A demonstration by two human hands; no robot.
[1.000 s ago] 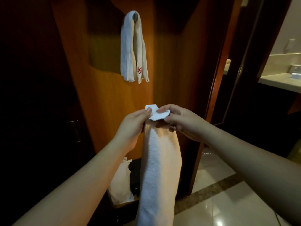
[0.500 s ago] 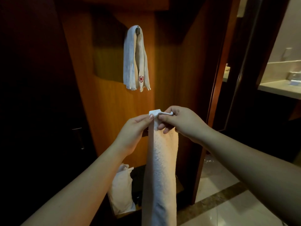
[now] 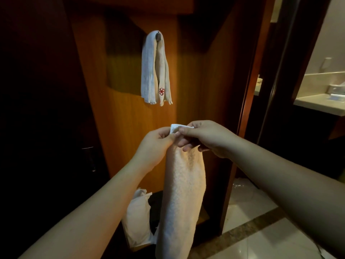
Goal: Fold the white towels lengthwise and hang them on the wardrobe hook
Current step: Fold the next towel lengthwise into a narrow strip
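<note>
- Left hand (image 3: 155, 144): raised in front of the wardrobe panel (image 3: 127, 128), fingers curled together and pinching the top edge of the held towel (image 3: 183, 193) from the left side.
- Right hand (image 3: 207, 139): directly beside the left hand, fingertips touching it; thumb and forefinger are clamped on the same top corner of the held towel, while the remaining fingers curl loosely beneath.
- Held towel: white terry cloth folded into a long narrow strip; a small corner stands up above the two hands, and the rest hangs straight down between the forearms, its lower end running out of view at the bottom edge.
- Hung towel (image 3: 155, 70): a second white towel, folded lengthwise and draped over the hook (image 3: 158, 35) high on the wardrobe panel; both ends hang side by side, and a red embroidered emblem (image 3: 161, 91) shows near the lower end. It is well above the hands and apart from them.
- White bag (image 3: 138, 217): stands low in the wardrobe, just left of and behind the held towel.
- Door handle (image 3: 89, 157): a metal handle faintly visible on the dark surface at left.
- Tiled floor (image 3: 252, 230): glossy pale tiles with a darker band, at lower right.
- Counter (image 3: 321, 105): a pale countertop visible through the doorway at far right.
</note>
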